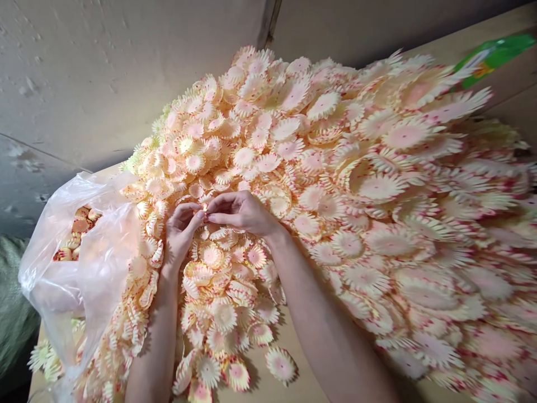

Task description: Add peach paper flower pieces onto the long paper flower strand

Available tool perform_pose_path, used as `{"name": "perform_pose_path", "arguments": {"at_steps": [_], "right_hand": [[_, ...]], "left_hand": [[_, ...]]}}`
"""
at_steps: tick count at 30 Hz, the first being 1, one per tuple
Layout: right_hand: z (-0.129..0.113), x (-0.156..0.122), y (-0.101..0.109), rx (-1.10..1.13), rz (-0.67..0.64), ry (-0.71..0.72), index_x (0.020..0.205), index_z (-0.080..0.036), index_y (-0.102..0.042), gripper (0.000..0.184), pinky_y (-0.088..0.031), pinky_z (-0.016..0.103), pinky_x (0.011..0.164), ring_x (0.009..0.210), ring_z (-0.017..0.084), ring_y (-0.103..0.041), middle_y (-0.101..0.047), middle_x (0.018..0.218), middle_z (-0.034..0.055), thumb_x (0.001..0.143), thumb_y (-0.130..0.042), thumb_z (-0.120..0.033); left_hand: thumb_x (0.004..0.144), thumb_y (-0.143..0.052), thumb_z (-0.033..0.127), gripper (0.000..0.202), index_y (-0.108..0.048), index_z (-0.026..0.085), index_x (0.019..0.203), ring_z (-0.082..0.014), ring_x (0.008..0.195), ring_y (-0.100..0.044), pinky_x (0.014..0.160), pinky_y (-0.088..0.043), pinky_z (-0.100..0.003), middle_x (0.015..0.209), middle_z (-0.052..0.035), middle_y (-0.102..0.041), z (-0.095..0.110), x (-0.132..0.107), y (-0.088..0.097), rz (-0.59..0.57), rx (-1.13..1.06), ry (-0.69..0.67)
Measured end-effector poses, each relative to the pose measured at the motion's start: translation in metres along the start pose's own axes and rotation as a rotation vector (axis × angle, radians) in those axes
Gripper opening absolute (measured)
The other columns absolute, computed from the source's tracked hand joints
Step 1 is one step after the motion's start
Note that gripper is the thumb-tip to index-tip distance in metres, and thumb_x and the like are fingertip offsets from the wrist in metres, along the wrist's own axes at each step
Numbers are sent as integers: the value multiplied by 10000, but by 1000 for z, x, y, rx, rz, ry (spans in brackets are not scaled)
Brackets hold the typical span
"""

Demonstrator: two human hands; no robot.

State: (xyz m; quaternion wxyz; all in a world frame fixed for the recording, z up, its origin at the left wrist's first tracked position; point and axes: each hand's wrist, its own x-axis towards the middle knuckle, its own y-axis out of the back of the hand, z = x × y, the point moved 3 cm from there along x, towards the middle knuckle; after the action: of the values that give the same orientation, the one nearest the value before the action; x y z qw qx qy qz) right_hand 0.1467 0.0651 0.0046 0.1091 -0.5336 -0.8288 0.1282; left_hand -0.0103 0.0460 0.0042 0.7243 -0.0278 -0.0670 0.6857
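A big heap of cream and pink artificial flower petal discs covers most of the table. My left hand and my right hand meet above the heap's near left part, fingertips pinched together on one small flower piece. Both hands are closed in a pinch. More loose discs lie under and between my forearms.
A clear plastic bag holding small orange-pink pieces lies at the left edge. The wooden tabletop shows near the front. A grey wall stands behind. A green object sits at the far right.
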Motion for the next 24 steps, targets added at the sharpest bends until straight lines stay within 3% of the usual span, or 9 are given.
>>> {"name": "perform_pose_path", "arguments": {"at_steps": [11, 18, 24], "right_hand": [[-5, -1, 0, -78, 58, 18, 756, -159, -661, 224, -570, 265, 671, 669, 113, -649, -673, 745, -3, 633, -815, -266], [-5, 0, 2, -17, 92, 22, 724, -160, -631, 209, -529, 226, 624, 643, 91, -623, -670, 744, -4, 639, -806, -236], [-5, 0, 1, -6, 81, 29, 718, -158, -629, 204, -532, 262, 693, 696, 113, -644, -706, 785, 19, 638, -802, -231]], "left_hand": [[766, -749, 365, 230, -656, 207, 904, -118, 772, -658, 722, -545, -248, 907, -22, -715, 2, 0, 0, -5, 25, -4], [690, -815, 310, 304, -639, 208, 916, -83, 663, -609, 644, -508, -200, 780, 14, -679, 3, -1, -3, -27, 21, -16], [782, -721, 339, 202, -650, 217, 925, -96, 695, -603, 643, -528, -203, 802, 7, -629, -4, 0, 4, 38, 2, 47]]}}
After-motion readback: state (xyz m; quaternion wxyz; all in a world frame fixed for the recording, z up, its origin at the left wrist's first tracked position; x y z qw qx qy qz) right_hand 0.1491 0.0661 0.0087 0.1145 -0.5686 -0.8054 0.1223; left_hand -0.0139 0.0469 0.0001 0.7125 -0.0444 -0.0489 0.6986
